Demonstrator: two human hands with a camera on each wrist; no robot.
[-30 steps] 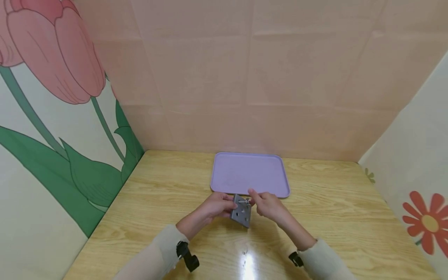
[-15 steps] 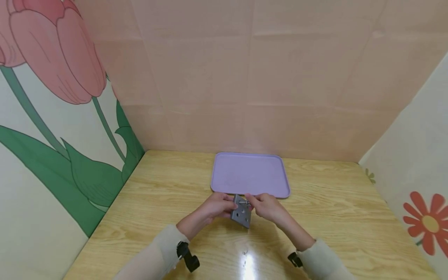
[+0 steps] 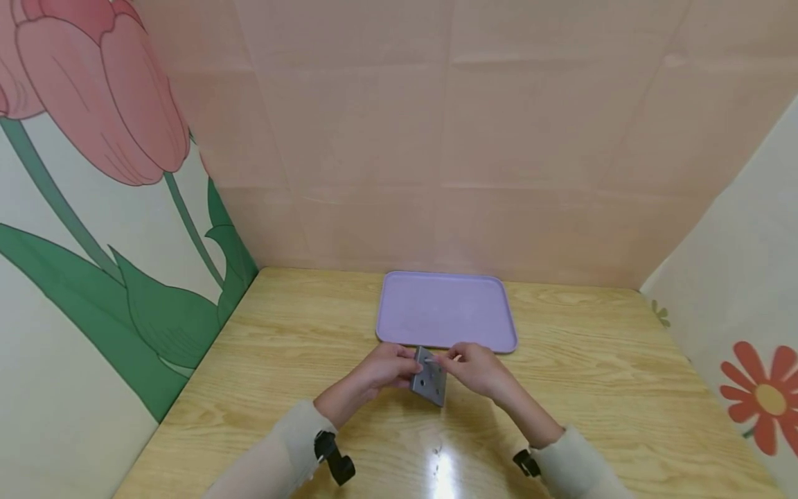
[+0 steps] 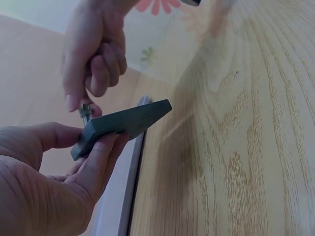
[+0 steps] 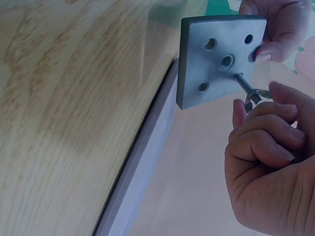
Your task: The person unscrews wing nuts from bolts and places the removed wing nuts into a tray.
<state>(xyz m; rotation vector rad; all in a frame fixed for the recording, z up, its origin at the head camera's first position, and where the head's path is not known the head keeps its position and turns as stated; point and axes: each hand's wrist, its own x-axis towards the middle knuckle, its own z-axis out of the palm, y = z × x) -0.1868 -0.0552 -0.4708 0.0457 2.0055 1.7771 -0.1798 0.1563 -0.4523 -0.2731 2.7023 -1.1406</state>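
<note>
My left hand point(image 3: 385, 366) grips a grey square metal plate point(image 3: 430, 385) by its edge, thumb on one face and fingers on the other. The plate stands tilted above the table. In the right wrist view, several round holes show in its face, and a bolt point(image 5: 242, 82) sticks out through one of them. A wing nut point(image 5: 250, 100) sits near the bolt's outer end. My right hand point(image 3: 479, 369) pinches the wing nut, with thumb and index finger at its wings and the other fingers curled into the palm.
A lilac tray point(image 3: 445, 312) lies on the wooden table point(image 3: 299, 312) just beyond my hands. Behind it rises a pinkish cloth backdrop point(image 3: 436, 138). Flower-printed panels stand at both sides.
My right index finger was stretched out past the wing nut, then came down to it; now it is bent, with the thumb at the nut. The left hand and plate stay in place.
</note>
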